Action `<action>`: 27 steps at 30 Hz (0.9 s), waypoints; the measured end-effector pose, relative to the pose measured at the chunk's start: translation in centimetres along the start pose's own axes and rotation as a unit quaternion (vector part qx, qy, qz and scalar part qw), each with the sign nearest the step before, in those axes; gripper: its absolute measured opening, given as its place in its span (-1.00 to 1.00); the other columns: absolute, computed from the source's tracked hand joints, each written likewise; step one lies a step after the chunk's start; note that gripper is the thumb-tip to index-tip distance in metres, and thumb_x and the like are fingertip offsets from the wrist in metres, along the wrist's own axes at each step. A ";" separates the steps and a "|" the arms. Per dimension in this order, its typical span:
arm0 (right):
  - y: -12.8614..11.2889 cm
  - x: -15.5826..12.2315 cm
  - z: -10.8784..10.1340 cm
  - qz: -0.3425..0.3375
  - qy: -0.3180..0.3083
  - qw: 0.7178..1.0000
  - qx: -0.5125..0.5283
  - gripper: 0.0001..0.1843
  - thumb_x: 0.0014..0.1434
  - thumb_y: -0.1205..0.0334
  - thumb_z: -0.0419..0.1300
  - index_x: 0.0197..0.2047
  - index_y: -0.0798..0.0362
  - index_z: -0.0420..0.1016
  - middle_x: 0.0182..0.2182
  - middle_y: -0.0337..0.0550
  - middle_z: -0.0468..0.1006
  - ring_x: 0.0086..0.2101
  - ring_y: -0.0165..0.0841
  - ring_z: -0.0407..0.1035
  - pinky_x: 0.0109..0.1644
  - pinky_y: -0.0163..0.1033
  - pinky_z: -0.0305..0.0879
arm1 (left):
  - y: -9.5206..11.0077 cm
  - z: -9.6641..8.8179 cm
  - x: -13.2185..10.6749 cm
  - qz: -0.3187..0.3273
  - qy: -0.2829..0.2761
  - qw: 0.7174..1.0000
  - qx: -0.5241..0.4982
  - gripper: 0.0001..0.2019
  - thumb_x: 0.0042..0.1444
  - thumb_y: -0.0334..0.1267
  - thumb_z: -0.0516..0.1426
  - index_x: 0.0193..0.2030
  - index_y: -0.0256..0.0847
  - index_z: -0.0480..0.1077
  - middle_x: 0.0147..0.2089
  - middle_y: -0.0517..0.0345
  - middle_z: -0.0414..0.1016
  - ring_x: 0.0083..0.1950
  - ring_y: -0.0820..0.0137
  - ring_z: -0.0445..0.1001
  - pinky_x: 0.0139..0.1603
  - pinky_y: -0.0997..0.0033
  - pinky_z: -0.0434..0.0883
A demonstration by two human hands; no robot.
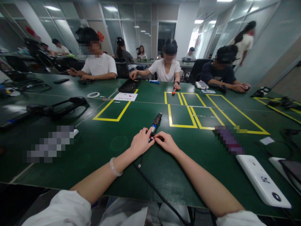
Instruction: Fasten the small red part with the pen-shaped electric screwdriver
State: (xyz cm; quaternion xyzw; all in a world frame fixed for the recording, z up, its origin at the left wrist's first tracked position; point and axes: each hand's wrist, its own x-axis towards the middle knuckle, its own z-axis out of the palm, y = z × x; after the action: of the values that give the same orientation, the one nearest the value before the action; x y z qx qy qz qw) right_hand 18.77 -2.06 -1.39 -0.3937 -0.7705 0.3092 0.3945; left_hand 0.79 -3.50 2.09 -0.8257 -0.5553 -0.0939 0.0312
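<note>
A corded electric screwdriver [156, 121] lies on the green table, its tip pointing away from me. It has a dark body with a blue and white band. My left hand [140, 142] is closed around its rear part, with the fingers over it. My right hand [166, 142] pinches at the tool's rear end, where a small red and white detail shows between the fingertips. What exactly the right fingers grip is hidden. A black cable [152, 185] runs from under my left hand over the table's near edge, and a small ring terminal [139, 165] sits beside it.
Yellow tape rectangles [183, 126] mark the table [98, 169]. A white power bank [263, 180] lies at right, a black frame-like device [58, 106] at left. A black tray [129, 85] and paper [125, 96] are farther off. Several people sit opposite; one person's hand [176, 86] touches a red-tipped item.
</note>
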 end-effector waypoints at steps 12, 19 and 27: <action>0.0 -0.3 -0.1 0.019 -0.007 0.999 0.032 -0.80 0.22 0.24 0.11 -0.09 0.05 0.44 -0.33 -0.19 0.51 -0.32 -0.38 0.41 -0.17 -0.27 0.33 | -5.3 0.2 1.7 -0.060 -0.008 0.998 0.018 -0.40 0.24 0.06 -0.01 0.37 -0.04 0.04 0.11 -0.11 0.25 0.01 0.14 0.35 -0.09 0.24 0.38; -0.1 -0.3 -0.3 0.011 -0.012 1.000 0.022 -0.80 0.22 0.27 0.10 -0.09 0.05 0.44 -0.32 -0.18 0.51 -0.31 -0.38 0.41 -0.17 -0.27 0.31 | -13.6 0.0 2.6 -0.159 -0.025 0.986 0.042 -0.39 0.26 0.09 -0.08 0.37 -0.15 0.03 0.18 -0.21 0.20 0.12 0.02 0.32 -0.02 0.12 0.39; -0.1 -0.3 -0.3 0.017 -0.017 1.000 0.016 -0.81 0.22 0.27 0.11 -0.10 0.05 0.45 -0.33 -0.18 0.51 -0.31 -0.37 0.41 -0.17 -0.27 0.31 | -22.0 -0.3 2.2 -0.225 -0.043 0.972 0.053 -0.36 0.24 0.12 -0.10 0.37 -0.15 0.05 0.26 -0.25 0.18 0.16 -0.05 0.31 0.05 0.03 0.36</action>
State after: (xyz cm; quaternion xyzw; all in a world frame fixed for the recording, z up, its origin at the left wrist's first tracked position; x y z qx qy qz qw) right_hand 19.04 -2.30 -1.26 -0.3954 -0.7652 0.3345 0.3824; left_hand -18.71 6.88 1.63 -0.6797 -0.7321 -0.0329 0.0292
